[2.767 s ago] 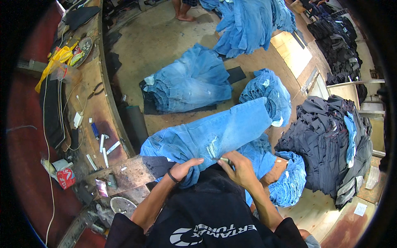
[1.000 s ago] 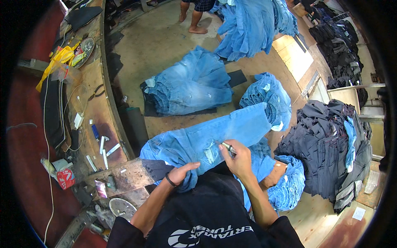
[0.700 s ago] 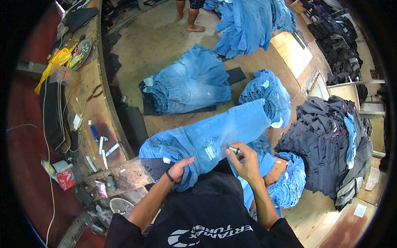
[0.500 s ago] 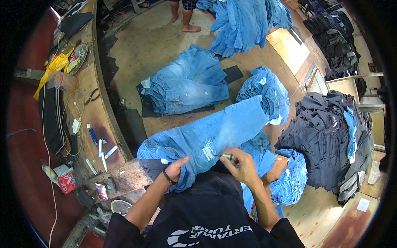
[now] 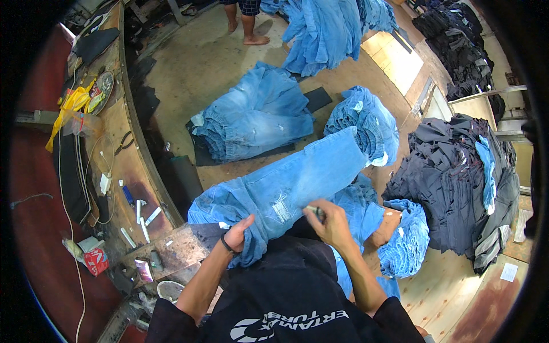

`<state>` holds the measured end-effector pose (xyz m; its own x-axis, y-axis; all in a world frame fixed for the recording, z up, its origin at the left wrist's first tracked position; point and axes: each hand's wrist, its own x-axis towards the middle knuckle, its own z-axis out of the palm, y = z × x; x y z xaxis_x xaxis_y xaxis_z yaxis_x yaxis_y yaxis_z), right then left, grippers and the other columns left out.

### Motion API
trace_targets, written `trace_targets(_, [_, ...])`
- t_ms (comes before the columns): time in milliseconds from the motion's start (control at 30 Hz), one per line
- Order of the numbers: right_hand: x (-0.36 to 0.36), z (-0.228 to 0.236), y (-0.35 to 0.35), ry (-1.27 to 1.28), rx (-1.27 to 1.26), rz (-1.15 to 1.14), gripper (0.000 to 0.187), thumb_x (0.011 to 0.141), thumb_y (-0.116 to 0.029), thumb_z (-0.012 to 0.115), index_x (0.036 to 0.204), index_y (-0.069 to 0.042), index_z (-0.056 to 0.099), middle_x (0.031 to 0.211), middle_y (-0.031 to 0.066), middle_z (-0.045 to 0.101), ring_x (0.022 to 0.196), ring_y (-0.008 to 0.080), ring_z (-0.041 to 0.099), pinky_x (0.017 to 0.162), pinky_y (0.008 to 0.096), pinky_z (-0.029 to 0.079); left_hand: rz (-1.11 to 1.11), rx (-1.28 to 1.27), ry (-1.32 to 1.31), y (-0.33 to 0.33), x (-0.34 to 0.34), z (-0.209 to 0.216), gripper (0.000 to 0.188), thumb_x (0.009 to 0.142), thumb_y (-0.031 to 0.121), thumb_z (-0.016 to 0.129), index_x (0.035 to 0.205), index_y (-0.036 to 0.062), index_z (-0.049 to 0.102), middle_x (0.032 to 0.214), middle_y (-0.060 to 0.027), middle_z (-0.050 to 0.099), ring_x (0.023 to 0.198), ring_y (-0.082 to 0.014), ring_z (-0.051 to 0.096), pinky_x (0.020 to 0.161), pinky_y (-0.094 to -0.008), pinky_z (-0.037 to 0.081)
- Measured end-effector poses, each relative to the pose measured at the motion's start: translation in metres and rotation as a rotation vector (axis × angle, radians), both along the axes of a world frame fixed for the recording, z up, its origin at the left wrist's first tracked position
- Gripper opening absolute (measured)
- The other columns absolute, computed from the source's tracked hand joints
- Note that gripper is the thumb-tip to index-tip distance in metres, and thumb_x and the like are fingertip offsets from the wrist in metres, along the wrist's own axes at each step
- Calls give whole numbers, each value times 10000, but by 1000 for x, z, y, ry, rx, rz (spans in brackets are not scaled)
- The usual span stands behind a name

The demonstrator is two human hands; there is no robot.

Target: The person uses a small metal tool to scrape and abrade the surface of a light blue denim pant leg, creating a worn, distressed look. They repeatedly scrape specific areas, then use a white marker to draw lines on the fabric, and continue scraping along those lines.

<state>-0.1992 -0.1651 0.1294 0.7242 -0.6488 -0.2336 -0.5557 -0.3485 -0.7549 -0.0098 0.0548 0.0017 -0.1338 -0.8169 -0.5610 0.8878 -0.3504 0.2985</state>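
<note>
A light-blue pair of jeans (image 5: pixel 309 177) lies across my lap, one leg stretched toward the upper right. A frayed white patch (image 5: pixel 280 208) shows on that leg. My left hand (image 5: pixel 236 235) grips the bunched denim at its near left edge, thumb up and the other fingers partly hidden by cloth. My right hand (image 5: pixel 329 224) is closed in a pinch around a small metallic tool (image 5: pixel 316 211), just right of the frayed patch and slightly apart from it. The tool's exact kind is mostly hidden by my fingers.
Stacked jeans (image 5: pixel 257 114) lie ahead on the floor, with a rolled bundle (image 5: pixel 363 123) beside them. Dark garments (image 5: pixel 440 188) are heaped at right. A wooden bench (image 5: pixel 137 166) at left carries pliers (image 5: pixel 123 143) and white sticks. Another person's bare legs (image 5: pixel 249 26) stand at the back.
My right hand has drawn back a little to the right, away from the frayed patch. My left hand keeps its grip on the denim. The whole view has shifted slightly.
</note>
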Motion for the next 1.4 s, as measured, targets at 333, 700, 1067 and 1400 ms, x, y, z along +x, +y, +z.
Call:
trace_targets(333, [4,1,19,-41,-301,-108,199,907,-108,767,1070,1,734,792,147,653,689,313,648,628,424,519,50,2,-17,3,-3,-1,765,1043,546,586,1564,13,408,1515,-173,563,1357,-331,578,1158,-506,455])
trace_targets(700, [5,10,76,-71,-372,32,406,822,-35,812,1219,-5,729,749,100,616,642,263,609,573,389,491,61,-96,80,5,-2,-1,651,1075,491,552,1515,19,465,1440,-141,620,1281,-299,628,1102,-466,502])
trace_targets(1067, [8,9,84,1,-377,-34,396,860,-60,797,1245,-9,721,744,81,564,664,252,582,598,393,496,42,-44,11,4,-3,-4,734,1050,531,581,1553,21,421,1488,-151,588,1322,-314,603,1133,-489,479])
trace_targets(1400, [23,13,71,-270,-288,165,393,856,-27,779,1241,15,711,755,136,605,655,297,598,588,408,481,7,-42,74,6,-3,-5,715,1052,534,575,1520,6,465,1447,-154,622,1278,-318,636,1098,-486,508])
